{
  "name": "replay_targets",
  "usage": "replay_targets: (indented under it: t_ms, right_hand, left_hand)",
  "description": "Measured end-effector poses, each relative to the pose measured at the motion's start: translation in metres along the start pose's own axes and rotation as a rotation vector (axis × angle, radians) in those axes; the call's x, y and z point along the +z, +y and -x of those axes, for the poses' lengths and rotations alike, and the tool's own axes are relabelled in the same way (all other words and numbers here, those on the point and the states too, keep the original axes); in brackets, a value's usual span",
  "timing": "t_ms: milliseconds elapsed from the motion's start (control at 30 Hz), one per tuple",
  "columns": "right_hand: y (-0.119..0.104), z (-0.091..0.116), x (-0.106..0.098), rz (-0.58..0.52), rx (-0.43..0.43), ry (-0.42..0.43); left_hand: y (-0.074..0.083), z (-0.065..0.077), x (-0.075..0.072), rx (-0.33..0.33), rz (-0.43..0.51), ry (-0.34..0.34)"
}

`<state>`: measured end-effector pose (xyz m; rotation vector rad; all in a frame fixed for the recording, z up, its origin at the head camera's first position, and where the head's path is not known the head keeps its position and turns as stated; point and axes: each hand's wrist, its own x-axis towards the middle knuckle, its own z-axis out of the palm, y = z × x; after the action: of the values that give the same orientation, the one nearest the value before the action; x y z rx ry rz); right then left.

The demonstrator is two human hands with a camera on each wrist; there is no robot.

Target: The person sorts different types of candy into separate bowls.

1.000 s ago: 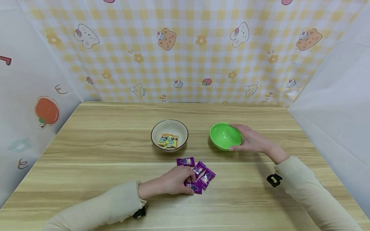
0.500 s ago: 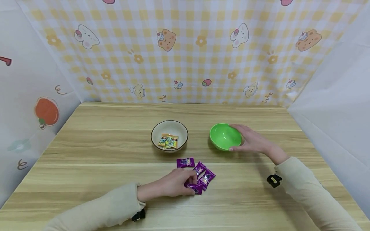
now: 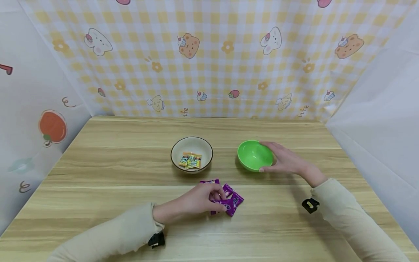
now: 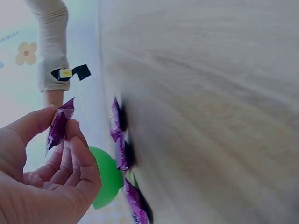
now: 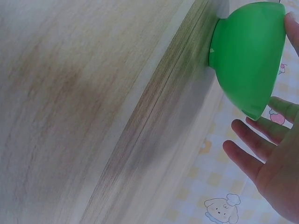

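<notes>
Left hand [image 3: 200, 198] is pinching purple packet [image 4: 60, 125] between thumb and finger, right hand [image 3: 286, 159] is touching green bowl [image 3: 253, 155], fingers spread.

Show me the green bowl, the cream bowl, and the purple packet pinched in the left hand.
Green bowl [image 3: 254, 155]: head view, on its bare inside.
Cream bowl [image 3: 192, 145]: head view, on its bare inner wall.
Purple packet [image 4: 60, 123]: left wrist view, middle of its wrapper.
</notes>
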<state>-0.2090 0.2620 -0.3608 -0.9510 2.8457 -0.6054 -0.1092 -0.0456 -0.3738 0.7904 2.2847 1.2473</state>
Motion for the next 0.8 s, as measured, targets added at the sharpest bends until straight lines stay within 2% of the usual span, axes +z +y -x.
replay_targets:
  t_ms: [267, 533, 800]
  right_hand:
    - [0.0, 0.0, 0.0, 0.0, -0.004, 0.004]
    - [0.0, 0.0, 0.0, 0.001, 0.001, 0.0]
    - [0.0, 0.0, 0.001, -0.006, -0.003, 0.0]
  left_hand:
    - [0.01, -0.008, -0.01, -0.021, 0.067, 0.063]
    - [0.017, -0.023, -0.017, -0.036, 0.119, 0.116]
    - [0.017, -0.037, -0.018, -0.045, 0.096, 0.138]
